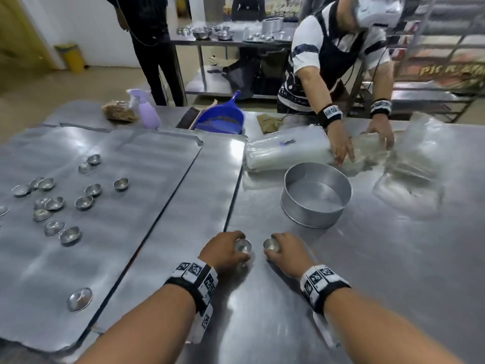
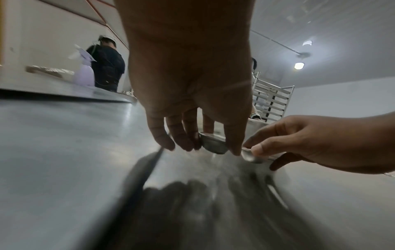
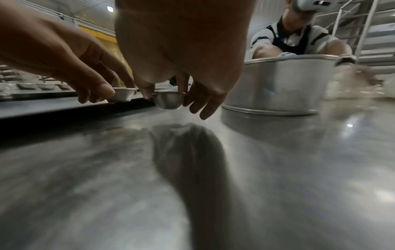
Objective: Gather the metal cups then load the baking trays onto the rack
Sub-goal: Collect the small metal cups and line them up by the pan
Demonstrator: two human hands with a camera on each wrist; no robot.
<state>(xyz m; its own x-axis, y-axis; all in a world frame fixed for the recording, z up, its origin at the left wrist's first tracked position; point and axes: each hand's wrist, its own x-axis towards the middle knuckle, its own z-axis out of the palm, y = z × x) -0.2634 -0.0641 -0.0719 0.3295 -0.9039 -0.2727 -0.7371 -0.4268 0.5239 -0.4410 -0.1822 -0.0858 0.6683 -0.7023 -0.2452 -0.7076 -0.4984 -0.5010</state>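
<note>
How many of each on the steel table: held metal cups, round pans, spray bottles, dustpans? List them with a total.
held metal cups: 2
round pan: 1
spray bottle: 1
blue dustpan: 1
Total: 5

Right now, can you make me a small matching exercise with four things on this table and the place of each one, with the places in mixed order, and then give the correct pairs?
Things:
1. round pan
2. blue dustpan
3. purple spray bottle
4. metal cup in the left hand

Places:
A. at the far edge of the table, left of the dustpan
B. near the front, beside the cup in the right hand
C. on the bare table, just beyond both hands
D. at the far edge, beyond the baking trays

Pairs: 1-C, 2-D, 3-A, 4-B
</note>
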